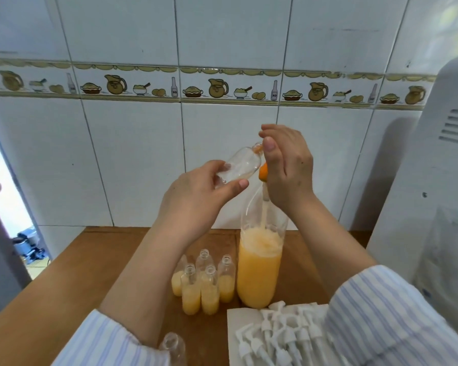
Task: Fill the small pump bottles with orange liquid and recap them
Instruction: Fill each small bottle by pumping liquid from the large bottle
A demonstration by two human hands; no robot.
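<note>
Head camera looks down on two hands held above a brown wooden table (95,265). The left hand (196,191) grips a small clear plastic bottle (238,165), tilted with its open neck toward 2 o'clock. The right hand (286,165), fingers curled downward, touches this neck and covers the orange top (263,172) of a tall clear plastic bottle half full of orange liquid (259,270); if it holds something, I cannot tell. At 9 o'clock from the tall bottle stand several small uncapped bottles partly filled with orange liquid (200,286). At 5 o'clock white pump caps (278,336) lie on a white sheet (238,320). One more empty clear bottle (172,348) is at 6 o'clock.
</note>
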